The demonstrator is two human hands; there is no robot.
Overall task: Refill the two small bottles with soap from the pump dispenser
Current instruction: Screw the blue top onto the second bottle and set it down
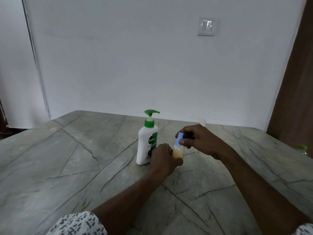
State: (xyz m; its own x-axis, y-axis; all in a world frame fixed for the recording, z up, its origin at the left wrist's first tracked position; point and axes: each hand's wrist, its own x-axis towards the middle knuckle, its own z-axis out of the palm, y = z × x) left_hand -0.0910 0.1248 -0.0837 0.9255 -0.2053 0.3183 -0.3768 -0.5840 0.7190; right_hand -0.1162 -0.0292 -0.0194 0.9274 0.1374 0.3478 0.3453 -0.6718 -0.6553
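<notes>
Grey-green marble with dark veins is stretching across the table [71,158], which is butting against a plain white wall carrying a light switch [205,26], while a brown wooden panel [294,92] is rising at the right edge. Seen from the head camera, the pump dispenser [147,143], white with a green pump head and a green label, is standing upright on the table near the middle, its nozzle pointing to the right. Just to its right, a small bottle [177,150] is standing upright, clear and showing pale yellow liquid inside. The left hand [162,158] is wrapping around the lower body of this bottle, fingers curled closed on it, with the knuckles lying just beside or against the front of the dispenser. The right hand [198,139] is hovering above and to the right, thumb and fingertips pinching the blue cap [179,139] that is sitting on the bottle's neck; whether the cap is fully seated is hard to tell. Both forearms are reaching in from the bottom, with patterned sleeves [79,224] showing at the lower corners. Far off at the right edge, well apart from both hands, a green-topped object [303,148] is lying blurred on the table.
</notes>
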